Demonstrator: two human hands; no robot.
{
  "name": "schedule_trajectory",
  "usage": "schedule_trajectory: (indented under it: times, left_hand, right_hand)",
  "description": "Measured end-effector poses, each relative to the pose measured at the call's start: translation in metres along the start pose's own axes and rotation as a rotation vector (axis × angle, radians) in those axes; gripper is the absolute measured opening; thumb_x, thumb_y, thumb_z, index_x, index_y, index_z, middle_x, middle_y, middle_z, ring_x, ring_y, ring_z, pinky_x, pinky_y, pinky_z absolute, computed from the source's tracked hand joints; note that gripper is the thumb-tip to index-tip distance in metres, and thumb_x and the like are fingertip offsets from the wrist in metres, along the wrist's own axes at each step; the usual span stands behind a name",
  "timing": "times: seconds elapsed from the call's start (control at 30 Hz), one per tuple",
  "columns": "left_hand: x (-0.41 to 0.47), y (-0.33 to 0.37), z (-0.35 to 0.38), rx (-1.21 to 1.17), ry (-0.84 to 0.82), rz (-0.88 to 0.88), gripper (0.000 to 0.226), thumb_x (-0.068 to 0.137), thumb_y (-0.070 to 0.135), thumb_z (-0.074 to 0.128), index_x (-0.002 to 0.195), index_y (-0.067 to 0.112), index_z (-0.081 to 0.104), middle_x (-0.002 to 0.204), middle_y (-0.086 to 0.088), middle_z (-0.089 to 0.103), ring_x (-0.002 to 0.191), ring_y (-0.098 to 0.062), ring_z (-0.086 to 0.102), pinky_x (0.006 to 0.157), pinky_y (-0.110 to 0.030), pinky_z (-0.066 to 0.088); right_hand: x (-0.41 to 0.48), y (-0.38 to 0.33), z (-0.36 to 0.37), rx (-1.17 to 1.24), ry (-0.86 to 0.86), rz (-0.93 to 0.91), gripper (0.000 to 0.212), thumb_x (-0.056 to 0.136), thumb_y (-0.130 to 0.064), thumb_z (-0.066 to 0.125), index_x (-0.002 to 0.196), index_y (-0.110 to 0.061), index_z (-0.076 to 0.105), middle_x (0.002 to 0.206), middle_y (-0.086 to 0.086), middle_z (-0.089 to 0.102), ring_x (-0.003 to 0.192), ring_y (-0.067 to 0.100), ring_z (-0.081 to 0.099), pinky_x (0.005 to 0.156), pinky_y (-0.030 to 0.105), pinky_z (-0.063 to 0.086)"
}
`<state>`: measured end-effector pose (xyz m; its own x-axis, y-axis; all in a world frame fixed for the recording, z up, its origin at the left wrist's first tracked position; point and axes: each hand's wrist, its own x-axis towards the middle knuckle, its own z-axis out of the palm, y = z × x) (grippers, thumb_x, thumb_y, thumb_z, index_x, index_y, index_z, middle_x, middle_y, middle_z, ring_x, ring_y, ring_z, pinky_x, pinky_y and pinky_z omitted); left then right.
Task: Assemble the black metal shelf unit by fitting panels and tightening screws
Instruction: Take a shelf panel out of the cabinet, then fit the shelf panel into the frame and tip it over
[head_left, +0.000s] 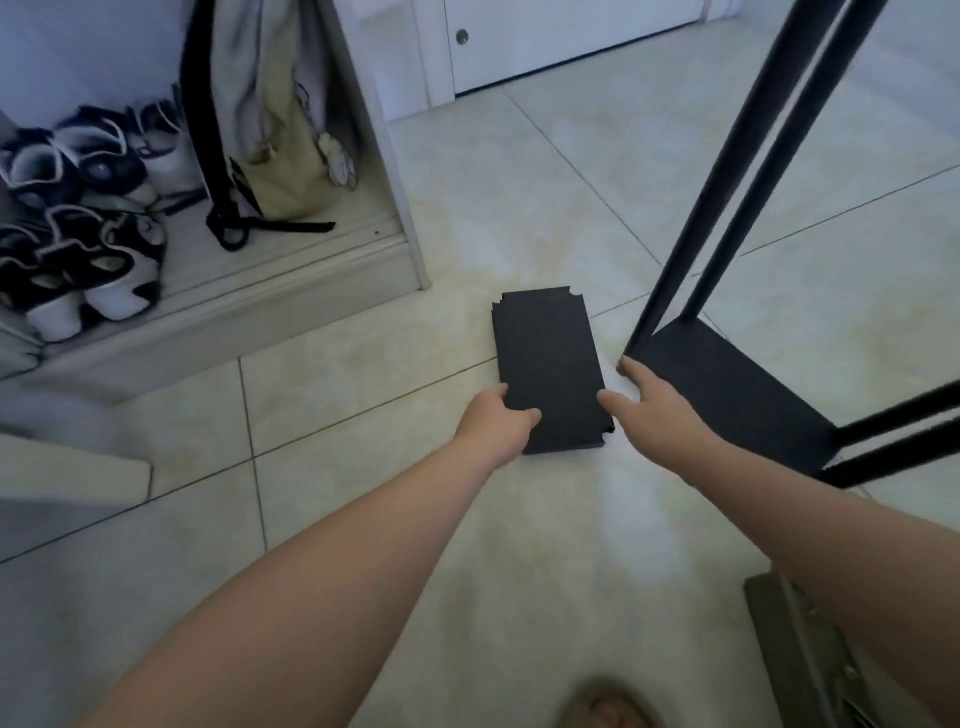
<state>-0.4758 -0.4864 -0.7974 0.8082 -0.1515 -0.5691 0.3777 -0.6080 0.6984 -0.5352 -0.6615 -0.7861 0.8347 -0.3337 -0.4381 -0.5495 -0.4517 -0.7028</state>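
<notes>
**Assembly status:** early stage, as judged from the view. The shelf frame stands on the floor with its black uprights raised and one panel fitted at the base. No upper level is visible. The panel stack lies flat on the floor just beside the frame's near-left corner, so several panels remain to be fitted, and screw tightening presumably comes after that. No screws or tools can be made out.

**Grip status:** the left grip pinches the stack's left edge at its near end, thumb on top. The right grip is spread and holds nothing. Its thumb is at the stack's right edge and its index finger reaches toward the frame corner. The stack lies between the two grips.
</notes>
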Motion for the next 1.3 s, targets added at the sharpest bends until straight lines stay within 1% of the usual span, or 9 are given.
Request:
schedule_trajectory:
  times: [0.13, 0.2, 0.43, 0.57, 0.7, 0.9, 1.0, 1.1, 1.3]
  left_hand:
    - [-0.07, 0.056, -0.02, 0.073, 0.006, 0.152, 0.068, 0.094, 0.029, 0.062, 0.154, 0.017, 0.033, 0.153, 0.0, 0.044, 0.131, -0.021, 0.051, 0.097, -0.026, 0.042]
    - [-0.103, 0.083, -0.027, 0.089, 0.004, 0.221, 0.069, 0.094, 0.029, 0.063, 0.155, 0.017, 0.032, 0.153, -0.001, 0.044, 0.133, -0.022, 0.049, 0.107, -0.032, 0.042]
    - [-0.178, 0.169, -0.026, 0.143, 0.091, 0.402, 0.075, 0.093, 0.032, 0.064, 0.156, 0.018, 0.026, 0.159, -0.005, 0.033, 0.138, -0.026, 0.042, 0.095, -0.024, 0.034]
    - [-0.193, 0.211, -0.009, 0.111, 0.139, 0.419, 0.085, 0.09, 0.035, 0.068, 0.158, 0.018, 0.019, 0.162, -0.006, 0.026, 0.141, -0.031, 0.038, 0.113, -0.041, 0.037]
    - [-0.181, 0.247, 0.001, 0.061, 0.164, 0.435, 0.093, 0.089, 0.033, 0.071, 0.159, 0.019, 0.011, 0.164, -0.005, 0.02, 0.146, -0.031, 0.03, 0.115, -0.043, 0.031]
    - [-0.14, 0.298, 0.009, 0.044, 0.238, 0.517, 0.089, 0.092, 0.028, 0.069, 0.158, 0.024, 0.01, 0.157, -0.003, 0.034, 0.136, -0.029, 0.043, 0.1, -0.036, 0.04]
    - [-0.12, 0.318, 0.016, 0.004, 0.268, 0.584, 0.069, 0.092, 0.023, 0.066, 0.15, 0.025, 0.028, 0.129, 0.001, 0.053, 0.105, -0.022, 0.056, 0.08, -0.031, 0.042]
    - [-0.106, 0.329, 0.016, 0.036, 0.345, 0.589, 0.04, 0.095, 0.019, 0.062, 0.131, 0.022, 0.045, 0.113, -0.001, 0.062, 0.096, -0.025, 0.061, 0.075, -0.034, 0.048]
    - [-0.112, 0.33, 0.013, 0.166, 0.441, 0.635, 0.022, 0.095, 0.023, 0.063, 0.114, 0.025, 0.053, 0.102, 0.003, 0.066, 0.089, -0.025, 0.063, 0.071, -0.033, 0.048]
  right_hand:
    - [-0.082, -0.039, -0.058, -0.1, 0.085, -0.159, 0.058, 0.104, -0.031, 0.053, 0.157, -0.019, 0.033, 0.158, 0.002, 0.041, 0.143, 0.022, 0.039, 0.105, 0.024, 0.037]
    - [-0.121, -0.05, -0.088, -0.189, 0.129, -0.218, 0.063, 0.104, -0.033, 0.053, 0.159, -0.019, 0.026, 0.163, 0.002, 0.033, 0.149, 0.021, 0.029, 0.118, 0.035, 0.029]
    - [-0.241, -0.052, -0.179, -0.347, 0.386, -0.341, 0.07, 0.103, -0.041, 0.05, 0.162, -0.026, 0.015, 0.17, -0.001, 0.011, 0.156, 0.02, 0.006, 0.125, 0.043, 0.011]
    - [-0.272, -0.04, -0.216, -0.283, 0.558, -0.302, 0.077, 0.102, -0.039, 0.054, 0.163, -0.023, 0.008, 0.17, -0.002, 0.002, 0.156, 0.019, 0.0, 0.125, 0.041, 0.007]
    - [-0.263, -0.028, -0.244, -0.076, 0.622, -0.21, 0.087, 0.099, -0.037, 0.059, 0.162, -0.019, 0.002, 0.17, -0.003, -0.002, 0.156, 0.022, 0.001, 0.126, 0.045, 0.011]
    - [-0.207, -0.018, -0.274, 0.263, 0.578, -0.175, 0.081, 0.099, -0.029, 0.063, 0.161, -0.03, 0.012, 0.162, -0.007, 0.031, 0.147, 0.021, 0.034, 0.108, 0.035, 0.037]
    - [-0.182, -0.012, -0.28, 0.327, 0.599, -0.176, 0.054, 0.099, -0.023, 0.062, 0.146, -0.03, 0.038, 0.127, -0.015, 0.056, 0.128, 0.019, 0.054, 0.096, 0.033, 0.046]
    - [-0.164, -0.01, -0.286, 0.286, 0.635, -0.185, 0.014, 0.099, -0.02, 0.06, 0.108, -0.028, 0.052, 0.104, -0.013, 0.063, 0.102, 0.017, 0.064, 0.085, 0.039, 0.055]
    - [-0.164, -0.008, -0.297, 0.302, 0.691, -0.232, 0.023, 0.1, -0.015, 0.059, 0.094, -0.035, 0.05, 0.103, -0.014, 0.064, 0.093, 0.006, 0.062, 0.081, 0.036, 0.053]
